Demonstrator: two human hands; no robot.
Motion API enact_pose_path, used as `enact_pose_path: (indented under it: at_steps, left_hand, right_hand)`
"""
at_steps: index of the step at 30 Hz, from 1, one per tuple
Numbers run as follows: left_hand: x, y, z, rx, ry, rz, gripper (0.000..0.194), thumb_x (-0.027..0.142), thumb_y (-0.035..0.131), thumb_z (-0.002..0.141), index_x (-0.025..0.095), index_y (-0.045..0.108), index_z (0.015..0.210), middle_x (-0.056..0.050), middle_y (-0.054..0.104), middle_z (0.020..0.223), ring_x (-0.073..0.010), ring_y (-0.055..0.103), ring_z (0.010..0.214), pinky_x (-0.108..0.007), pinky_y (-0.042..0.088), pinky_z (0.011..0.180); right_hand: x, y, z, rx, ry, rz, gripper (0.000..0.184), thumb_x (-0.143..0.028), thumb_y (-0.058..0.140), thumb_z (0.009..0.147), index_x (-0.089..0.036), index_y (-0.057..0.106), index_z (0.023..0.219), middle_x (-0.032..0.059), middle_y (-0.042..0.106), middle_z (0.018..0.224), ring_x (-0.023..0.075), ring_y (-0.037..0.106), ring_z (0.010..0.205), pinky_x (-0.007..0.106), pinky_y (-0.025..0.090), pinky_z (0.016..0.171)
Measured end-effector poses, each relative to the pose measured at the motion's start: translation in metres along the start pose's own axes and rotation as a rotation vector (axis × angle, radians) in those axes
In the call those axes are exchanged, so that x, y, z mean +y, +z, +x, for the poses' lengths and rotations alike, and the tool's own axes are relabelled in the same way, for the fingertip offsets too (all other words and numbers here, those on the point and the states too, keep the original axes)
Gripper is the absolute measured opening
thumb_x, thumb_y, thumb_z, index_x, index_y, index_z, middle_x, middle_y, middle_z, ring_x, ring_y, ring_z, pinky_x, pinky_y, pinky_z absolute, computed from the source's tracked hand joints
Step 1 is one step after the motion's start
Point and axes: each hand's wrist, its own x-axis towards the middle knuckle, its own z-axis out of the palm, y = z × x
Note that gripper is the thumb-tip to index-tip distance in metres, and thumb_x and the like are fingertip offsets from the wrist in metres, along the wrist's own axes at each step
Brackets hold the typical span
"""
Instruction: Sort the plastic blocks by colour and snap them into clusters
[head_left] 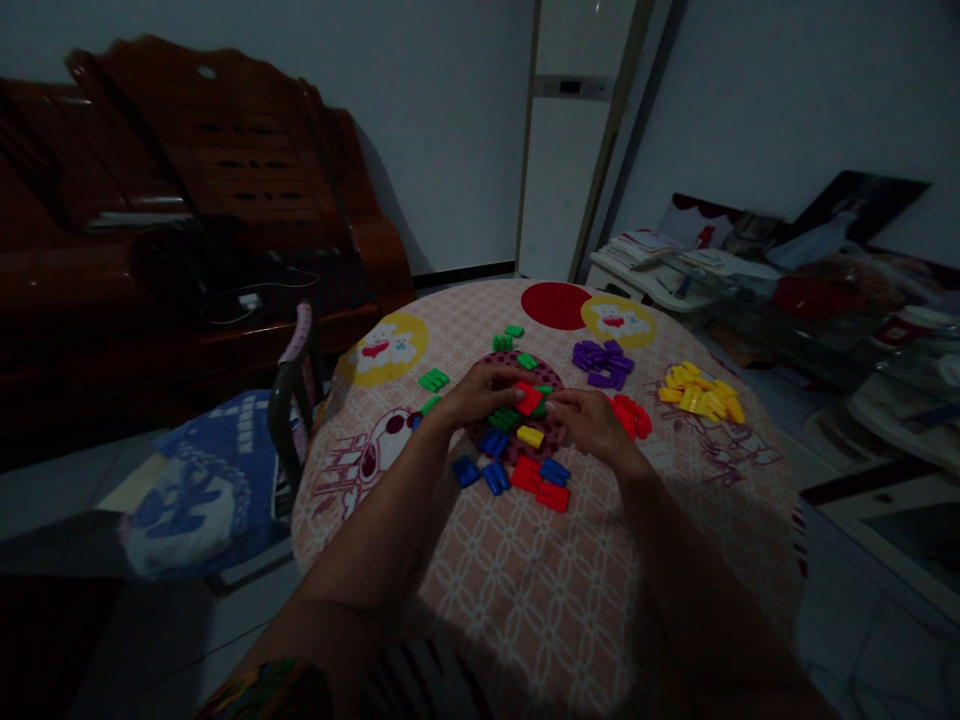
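Note:
My left hand (480, 390) and my right hand (589, 418) meet over the middle of a round table (525, 580) with a patterned pink cloth. Between their fingertips sits a red plastic piece (529, 398), pinched from both sides. Under it lie green pieces (504, 418), a yellow piece (530, 436) and blue pieces (491, 442). Closer to me are more red pieces (540, 482) and blue pieces (480, 472).
Sorted heaps lie on the cloth: purple (602, 362), yellow (701, 392), red (631, 415), and scattered green (433, 379). A chair with a blue cushion (202, 490) stands left of the table. A dark wooden sofa (187, 230) is behind, a cluttered glass table (787, 290) right.

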Motion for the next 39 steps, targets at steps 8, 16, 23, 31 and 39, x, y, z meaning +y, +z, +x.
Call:
enact_pose_path:
  at_steps: [8, 16, 23, 31, 39]
  left_hand:
    - [-0.005, 0.04, 0.008, -0.092, -0.056, -0.196, 0.04, 0.032, 0.085, 0.066, 0.014, 0.062, 0.094, 0.0, 0.065, 0.076, -0.0109, 0.063, 0.067, -0.022, 0.049, 0.064]
    - [-0.012, 0.042, 0.016, 0.121, 0.048, -0.141, 0.038, 0.026, 0.078, 0.071, 0.013, 0.066, 0.104, -0.007, 0.071, 0.095, -0.017, 0.068, 0.085, -0.029, 0.054, 0.076]
    - [-0.018, 0.03, 0.018, 0.223, 0.032, -0.029, 0.032, 0.032, 0.072, 0.074, 0.014, 0.069, 0.1, -0.008, 0.074, 0.093, -0.0202, 0.07, 0.084, -0.031, 0.055, 0.075]
    - [-0.02, 0.027, 0.016, 0.258, 0.057, 0.083, 0.026, 0.03, 0.069, 0.076, 0.013, 0.072, 0.095, -0.007, 0.075, 0.091, -0.0206, 0.069, 0.084, -0.031, 0.055, 0.076]
    - [-0.026, 0.019, 0.016, 0.326, 0.04, 0.175, 0.021, 0.025, 0.067, 0.077, 0.017, 0.074, 0.094, -0.005, 0.075, 0.088, -0.0192, 0.069, 0.079, -0.029, 0.054, 0.074]
  right_hand:
    - [-0.002, -0.01, -0.003, -0.028, -0.027, 0.052, 0.036, -0.04, 0.067, 0.078, -0.016, 0.076, 0.103, -0.0021, 0.064, 0.061, 0.0099, 0.051, 0.044, 0.02, 0.035, 0.038]
    - [0.008, -0.042, -0.005, 0.172, 0.138, 0.127, 0.045, -0.036, 0.071, 0.068, -0.014, 0.074, 0.108, 0.0008, 0.067, 0.061, 0.0126, 0.057, 0.042, 0.02, 0.037, 0.036]
    - [0.026, -0.084, -0.003, 0.704, 0.001, 0.012, 0.024, -0.033, 0.071, 0.06, -0.015, 0.07, 0.076, 0.0024, 0.066, 0.06, 0.0162, 0.062, 0.054, 0.027, 0.049, 0.052]
    - [0.031, -0.065, 0.004, 0.545, -0.058, -0.234, 0.014, -0.028, 0.065, 0.062, -0.017, 0.07, 0.069, 0.005, 0.071, 0.066, 0.0205, 0.065, 0.064, 0.03, 0.05, 0.063]
    - [0.034, -0.041, 0.004, 0.241, -0.319, -0.638, 0.026, -0.023, 0.059, 0.085, -0.018, 0.076, 0.103, 0.011, 0.076, 0.104, 0.0249, 0.067, 0.099, 0.041, 0.045, 0.099]
